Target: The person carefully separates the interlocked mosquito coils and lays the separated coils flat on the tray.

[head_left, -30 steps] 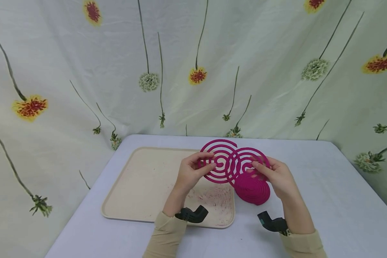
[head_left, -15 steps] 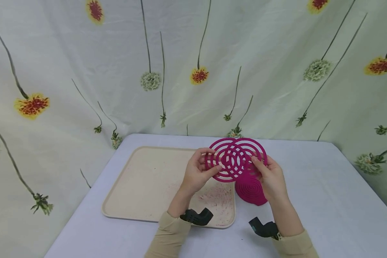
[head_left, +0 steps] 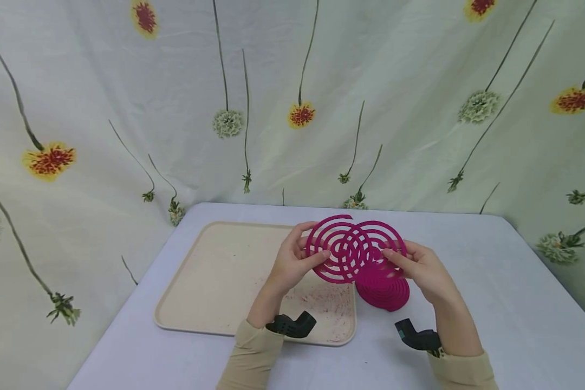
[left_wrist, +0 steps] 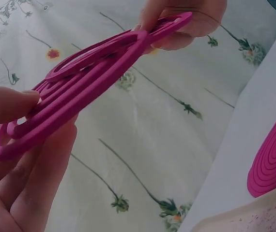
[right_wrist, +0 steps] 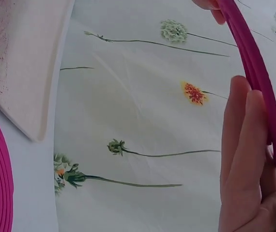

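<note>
Two magenta spiral coils overlap in the air above the tray's right side. My left hand (head_left: 292, 261) pinches the left coil (head_left: 343, 280) at its outer left part, thumb in front and fingers behind. The right coil (head_left: 377, 223) is pinched by my right hand (head_left: 421, 266) between thumb and fingers. Seen edge-on in the left wrist view, the coils (left_wrist: 80, 92) cross each other. A pile of tightly wound magenta spirals (head_left: 384, 295) lies on the table just below the held coils, beside the tray's right edge.
A beige tray (head_left: 214, 281) lies on the white table (head_left: 507, 292), with reddish crumbs on its right part. Behind the table hangs a floral cloth (head_left: 409, 65). Black wrist devices (head_left: 292, 326) sit on both wrists.
The coils slid together until they overlapped widely, then moved partly apart again. Both hands first came closer and have since spread, the right hand moving back to the right.
</note>
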`<state>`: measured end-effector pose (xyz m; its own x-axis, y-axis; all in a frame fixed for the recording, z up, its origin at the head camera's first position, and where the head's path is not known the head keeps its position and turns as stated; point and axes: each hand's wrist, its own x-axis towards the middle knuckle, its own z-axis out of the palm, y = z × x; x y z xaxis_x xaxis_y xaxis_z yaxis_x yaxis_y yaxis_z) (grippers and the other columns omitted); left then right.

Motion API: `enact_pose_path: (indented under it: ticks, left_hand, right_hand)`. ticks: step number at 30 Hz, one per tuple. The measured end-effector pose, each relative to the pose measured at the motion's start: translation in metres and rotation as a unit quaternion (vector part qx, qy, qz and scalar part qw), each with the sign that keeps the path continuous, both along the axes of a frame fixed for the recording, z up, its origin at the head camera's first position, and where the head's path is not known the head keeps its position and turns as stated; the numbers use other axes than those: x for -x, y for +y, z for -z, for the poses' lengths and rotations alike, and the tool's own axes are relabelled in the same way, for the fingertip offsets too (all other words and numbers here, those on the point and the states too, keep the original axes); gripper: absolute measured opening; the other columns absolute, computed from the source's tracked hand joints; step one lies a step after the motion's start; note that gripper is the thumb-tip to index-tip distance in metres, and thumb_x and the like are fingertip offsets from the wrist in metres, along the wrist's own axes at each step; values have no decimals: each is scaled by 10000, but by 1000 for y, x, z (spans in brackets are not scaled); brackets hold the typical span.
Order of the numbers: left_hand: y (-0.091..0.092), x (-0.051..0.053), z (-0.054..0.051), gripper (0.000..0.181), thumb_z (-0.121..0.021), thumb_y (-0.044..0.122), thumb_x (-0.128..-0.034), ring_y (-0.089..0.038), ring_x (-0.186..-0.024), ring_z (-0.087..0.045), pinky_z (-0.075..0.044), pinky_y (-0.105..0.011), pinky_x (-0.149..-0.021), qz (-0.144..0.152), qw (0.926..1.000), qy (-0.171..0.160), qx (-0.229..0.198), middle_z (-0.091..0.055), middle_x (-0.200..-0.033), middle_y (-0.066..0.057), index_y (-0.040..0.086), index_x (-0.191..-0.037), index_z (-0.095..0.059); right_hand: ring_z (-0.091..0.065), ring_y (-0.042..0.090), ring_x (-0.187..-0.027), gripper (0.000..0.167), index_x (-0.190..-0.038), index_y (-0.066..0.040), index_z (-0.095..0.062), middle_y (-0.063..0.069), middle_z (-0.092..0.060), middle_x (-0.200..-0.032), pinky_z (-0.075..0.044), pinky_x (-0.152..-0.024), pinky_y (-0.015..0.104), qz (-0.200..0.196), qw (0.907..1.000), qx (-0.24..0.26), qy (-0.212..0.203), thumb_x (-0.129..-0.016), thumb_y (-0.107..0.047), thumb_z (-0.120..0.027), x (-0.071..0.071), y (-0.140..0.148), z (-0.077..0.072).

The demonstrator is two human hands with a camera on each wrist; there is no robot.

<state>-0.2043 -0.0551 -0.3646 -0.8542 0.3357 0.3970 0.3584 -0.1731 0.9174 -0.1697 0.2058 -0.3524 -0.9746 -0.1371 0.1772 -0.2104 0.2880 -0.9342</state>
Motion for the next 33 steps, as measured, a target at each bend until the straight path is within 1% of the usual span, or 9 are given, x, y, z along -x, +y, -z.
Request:
enact_pose_path:
  ticks: [4, 6, 8, 11, 15, 19, 23, 27, 33]
  left_hand:
    - [-1, 0, 0, 422, -663, 16, -854, -416, -940, -635, -546, -381, -764, -188, 9997, -66, 104, -625, -1064, -289, 8, -1236, -483]
    - [-1, -1, -1, 402, -667, 15, -851, -387, -936, -646, -546, -380, -766, -301, 9995, -102, 64, -622, -1067, -294, 3, -1210, -487]
    - [-1, -1, -1, 396, -666, 15, -849, -344, -934, -657, -544, -382, -770, -387, 9991, -147, -8, -614, -1088, -295, 6, -1198, -478]
    - [-1, -1, 0, 390, -663, 11, -848, -294, -931, -665, -543, -383, -773, -445, 9987, -206, -102, -612, -1109, -278, 7, -1184, -466]
    - [-2, 0, 1, 379, -655, -6, -846, -287, -932, -663, -540, -382, -782, -519, 9983, -183, -211, -609, -1127, -266, -4, -1168, -456]
    - [-3, 1, 1, 384, -660, -9, -838, -281, -932, -662, -537, -378, -793, -719, 9968, -79, -342, -614, -1134, -245, -4, -1160, -451]
    - [-4, 1, 2, 387, -667, 4, -838, -271, -942, -661, -533, -381, -804, -842, 9955, -31, -436, -615, -1142, -229, -2, -1156, -447]
    - [-5, 2, 2, 379, -667, 8, -840, -275, -947, -660, -532, -384, -808, -854, 9950, -47, -516, -618, -1138, -226, 2, -1149, -448]
    - [-5, 1, 1, 393, -677, 30, -843, -279, -956, -659, -533, -386, -805, -880, 9945, -123, -550, -617, -1151, -211, 12, -1156, -441]
  right_hand:
    - [-662, 139, -711, 351, -1141, 110, -532, 46, -675, -841, -555, -708, 263, 350, 9983, 460, 44, -932, -167, -590, 1, -3, 0]
    - [-671, 128, -724, 374, -1172, 111, -502, 1, -680, -857, -552, -718, 256, 431, 9966, 696, 63, -936, -167, -584, 1, -5, 0]
    - [-678, 122, -744, 396, -1200, 113, -470, -30, -679, -882, -550, -723, 256, 428, 9947, 931, 97, -938, -162, -582, 1, -6, -1]
    - [-681, 114, -784, 413, -1237, 110, -425, -68, -669, -918, -552, -720, 268, 299, 9909, 1309, 124, -939, -135, -574, 0, -9, -2]
    - [-679, 114, -812, 381, -1233, 102, -398, -51, -657, -931, -557, -706, 286, 148, 9850, 1714, 156, -935, -71, -560, 0, -11, -2]
    - [-663, 101, -859, 384, -1239, 86, -362, -27, -624, -945, -557, -713, 285, 242, 9807, 1933, 172, -927, -32, -551, -1, -13, -3]
    - [-651, 104, -903, 377, -1230, 37, -338, 0, -587, -974, -556, -721, 300, 279, 9744, 2222, 176, -914, 14, -544, -2, -17, -2]
    - [-647, 109, -913, 378, -1219, -28, -349, 2, -582, -970, -556, -729, 281, 332, 9675, 2503, 152, -904, 31, -550, -3, -23, -2]
    - [-649, 118, -923, 360, -1205, -78, -377, -4, -597, -999, -548, -745, 255, 603, 9534, 2955, 108, -907, 13, -557, -2, -30, -1]
